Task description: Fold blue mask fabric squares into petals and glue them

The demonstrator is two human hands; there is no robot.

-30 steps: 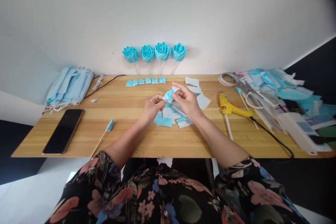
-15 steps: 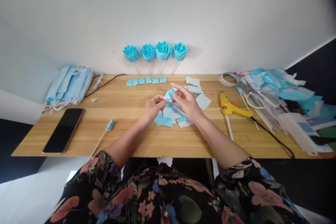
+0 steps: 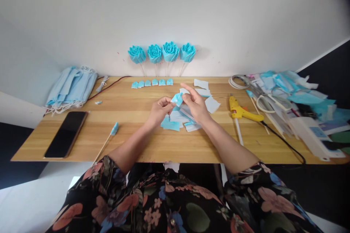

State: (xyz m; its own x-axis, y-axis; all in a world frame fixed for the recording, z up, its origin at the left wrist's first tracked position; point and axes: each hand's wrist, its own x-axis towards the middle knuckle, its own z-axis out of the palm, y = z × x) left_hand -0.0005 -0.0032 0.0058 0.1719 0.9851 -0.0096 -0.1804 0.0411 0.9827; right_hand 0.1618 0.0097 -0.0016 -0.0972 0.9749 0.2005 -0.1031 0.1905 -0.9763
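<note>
A small folded piece of light-blue mask fabric [image 3: 177,99] is held in the air between both hands. My left hand [image 3: 160,111] pinches its left lower corner with thumb and finger. At its right edge, my right hand [image 3: 196,105] grips it by the thumb, with the index finger raised away from it. Below the hands lie loose blue and white fabric pieces [image 3: 171,124], partly hidden by my right hand. White cut squares [image 3: 212,105] rest just beyond it. Several folded blue petals [image 3: 155,82] stand in a row at the back of the table.
Blue fabric flowers on sticks [image 3: 171,51] lean against the wall. At left are stacked face masks [image 3: 71,86], a phone [image 3: 66,134] and a blue-tipped stick [image 3: 114,129]. Right of my hands lie a yellow glue gun [image 3: 243,113], tape roll [image 3: 238,82], scissors [image 3: 266,104] and fabric scraps [image 3: 306,98].
My right index finger has lifted off the folded piece and straightened upward. The fabric has turned slightly between my hands, and the left hand keeps its pinch.
</note>
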